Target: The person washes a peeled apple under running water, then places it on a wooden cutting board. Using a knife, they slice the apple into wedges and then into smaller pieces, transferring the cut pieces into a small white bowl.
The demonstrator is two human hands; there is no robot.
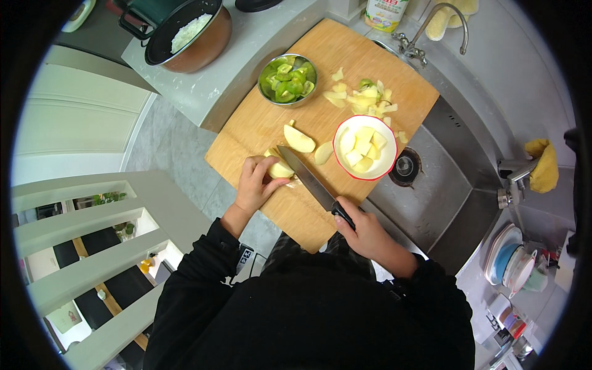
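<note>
My left hand [257, 181] grips a peeled pale piece of fruit [280, 169], perhaps apple, on a wooden cutting board [249, 120]. In my right hand [363, 230] is the black handle of a kitchen knife [311, 179], its tip beside the held piece. Two more pale pieces lie close by: a wedge [299, 139] and a flatter one [323, 152]. A white bowl with a red rim [340, 162] holds pale chunks [363, 147]. Green cut fruit [290, 83] fills a metal bowl [263, 88]. Peelings [370, 99] are heaped at the board's far right.
The board partly covers a steel sink [434, 185] with its drain [405, 166] on the right. A copper-coloured pot of rice [208, 48] stands on the counter at upper left. Two faucets [418, 37], a yellow cloth [543, 166] and stacked dishes [504, 259] line the right side.
</note>
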